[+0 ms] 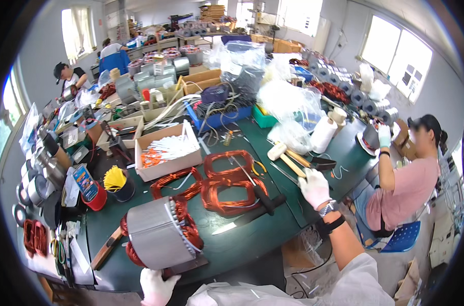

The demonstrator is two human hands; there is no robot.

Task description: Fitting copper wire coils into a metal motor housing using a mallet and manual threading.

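Away from hands [314, 189] — carton [174, 165] of strips [169, 148]

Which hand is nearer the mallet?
Right. The right hand is at the handle end of the mallet; the left hand is by the near side of the stator, well left of the mallet.
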